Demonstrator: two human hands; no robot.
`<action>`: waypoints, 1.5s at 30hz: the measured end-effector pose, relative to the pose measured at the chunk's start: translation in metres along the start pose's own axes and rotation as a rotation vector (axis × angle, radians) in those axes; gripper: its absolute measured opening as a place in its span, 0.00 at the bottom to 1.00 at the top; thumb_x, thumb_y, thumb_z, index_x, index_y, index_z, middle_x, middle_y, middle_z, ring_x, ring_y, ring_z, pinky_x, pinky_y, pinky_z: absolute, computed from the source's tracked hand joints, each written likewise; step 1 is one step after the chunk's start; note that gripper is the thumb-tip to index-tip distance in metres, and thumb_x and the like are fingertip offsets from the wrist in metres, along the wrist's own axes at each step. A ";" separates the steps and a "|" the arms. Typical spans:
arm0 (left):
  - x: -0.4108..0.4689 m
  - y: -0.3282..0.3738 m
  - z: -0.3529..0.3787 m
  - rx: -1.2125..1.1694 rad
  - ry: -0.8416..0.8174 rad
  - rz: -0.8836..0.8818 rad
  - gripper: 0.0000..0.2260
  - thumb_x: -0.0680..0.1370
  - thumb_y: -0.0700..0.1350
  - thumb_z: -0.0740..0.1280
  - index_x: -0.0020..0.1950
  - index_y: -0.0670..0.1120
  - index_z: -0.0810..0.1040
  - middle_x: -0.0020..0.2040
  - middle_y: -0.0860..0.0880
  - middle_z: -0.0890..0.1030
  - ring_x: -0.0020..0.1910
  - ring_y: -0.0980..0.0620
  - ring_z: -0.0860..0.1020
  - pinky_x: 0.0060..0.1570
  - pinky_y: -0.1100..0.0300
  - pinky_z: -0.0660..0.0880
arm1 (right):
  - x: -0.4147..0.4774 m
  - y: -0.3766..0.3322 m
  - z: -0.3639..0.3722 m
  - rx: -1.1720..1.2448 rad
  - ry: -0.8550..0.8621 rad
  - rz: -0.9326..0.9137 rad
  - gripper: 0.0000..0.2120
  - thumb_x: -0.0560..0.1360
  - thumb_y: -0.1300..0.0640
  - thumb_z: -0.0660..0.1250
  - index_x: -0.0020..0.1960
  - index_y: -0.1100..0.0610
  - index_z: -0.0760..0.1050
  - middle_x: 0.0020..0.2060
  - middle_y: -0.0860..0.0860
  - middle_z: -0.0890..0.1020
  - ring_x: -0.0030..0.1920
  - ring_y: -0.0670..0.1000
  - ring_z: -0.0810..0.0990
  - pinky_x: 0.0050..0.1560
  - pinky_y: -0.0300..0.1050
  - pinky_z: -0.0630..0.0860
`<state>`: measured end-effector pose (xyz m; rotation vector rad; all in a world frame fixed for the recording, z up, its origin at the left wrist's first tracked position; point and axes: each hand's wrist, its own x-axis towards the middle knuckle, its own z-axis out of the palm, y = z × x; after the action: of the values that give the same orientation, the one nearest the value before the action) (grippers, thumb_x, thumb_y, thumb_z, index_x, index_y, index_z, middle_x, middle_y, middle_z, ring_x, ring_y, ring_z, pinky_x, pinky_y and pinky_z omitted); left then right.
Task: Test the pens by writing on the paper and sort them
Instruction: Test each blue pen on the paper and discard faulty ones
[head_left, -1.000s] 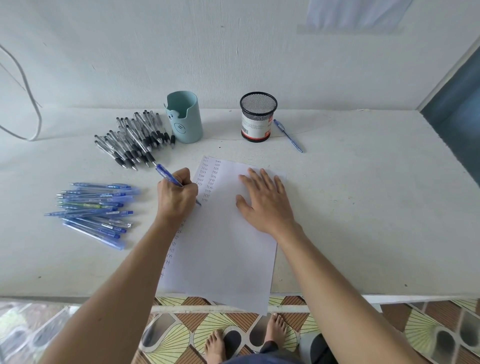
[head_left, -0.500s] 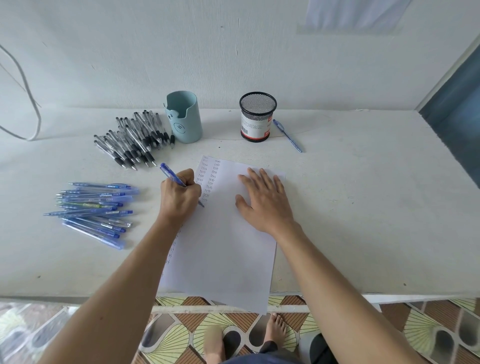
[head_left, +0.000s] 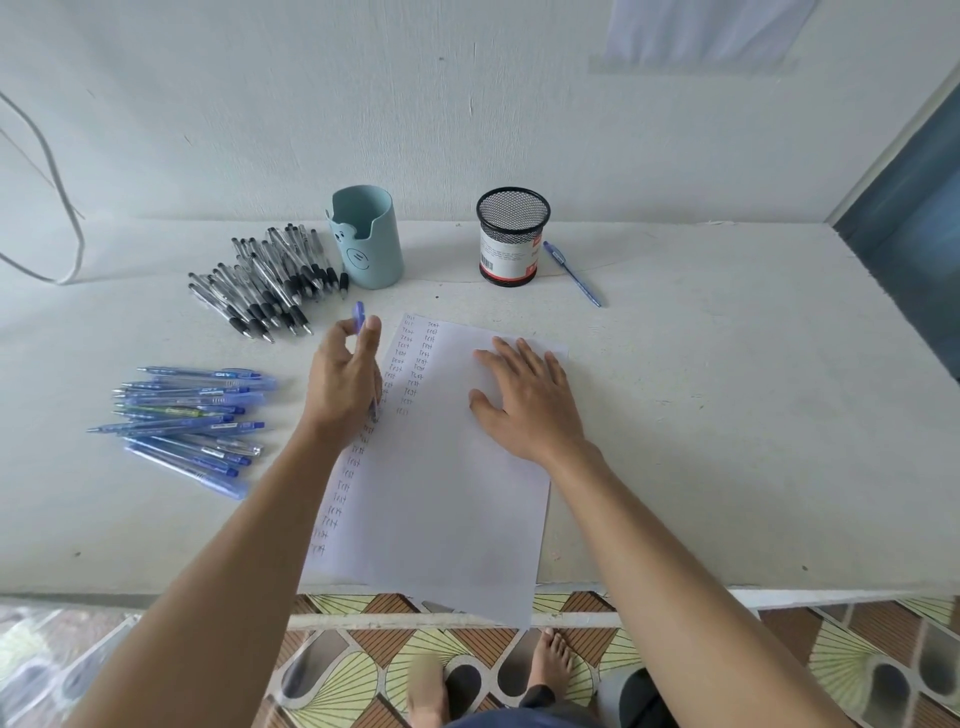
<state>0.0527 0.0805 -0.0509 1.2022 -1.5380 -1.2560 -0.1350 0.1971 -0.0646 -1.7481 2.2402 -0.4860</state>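
Soft, even daylight fills the room; faint shadows lean toward nine o'clock. The left hand (head_left: 345, 376) blurs; lines bow at the edges.

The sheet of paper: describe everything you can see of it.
The sheet of paper is plain white, lying flat on the white table, turned slightly askew, its near corner overhanging the front edge. Small handwritten words, "test", run in a long column down its left side, with a shorter column beside it at the top. The right hand rests flat on its upper right part. The left hand holds a blue pen over its left edge; whether the tip touches is unclear.
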 end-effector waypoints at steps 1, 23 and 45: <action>0.000 0.001 0.000 0.045 -0.020 0.013 0.14 0.84 0.56 0.59 0.56 0.46 0.74 0.21 0.51 0.70 0.20 0.50 0.65 0.25 0.59 0.63 | 0.001 0.001 -0.002 0.045 -0.004 0.010 0.25 0.81 0.45 0.58 0.77 0.46 0.62 0.80 0.46 0.58 0.80 0.49 0.49 0.79 0.51 0.41; -0.005 0.037 0.069 0.817 -0.228 0.069 0.11 0.80 0.51 0.66 0.45 0.44 0.77 0.39 0.49 0.77 0.44 0.45 0.72 0.41 0.56 0.64 | -0.003 0.028 -0.011 -0.067 0.119 0.118 0.22 0.82 0.56 0.55 0.76 0.49 0.65 0.78 0.46 0.62 0.79 0.53 0.56 0.76 0.55 0.51; 0.027 -0.014 0.033 1.093 -0.198 0.244 0.22 0.83 0.53 0.52 0.78 0.53 0.63 0.80 0.49 0.61 0.80 0.47 0.55 0.77 0.46 0.51 | 0.022 -0.021 -0.003 0.034 0.094 0.364 0.19 0.71 0.36 0.66 0.53 0.49 0.77 0.72 0.47 0.66 0.77 0.55 0.54 0.71 0.67 0.44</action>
<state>0.0174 0.0609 -0.0708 1.4567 -2.5599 -0.3036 -0.1234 0.1714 -0.0529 -1.2807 2.5232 -0.5289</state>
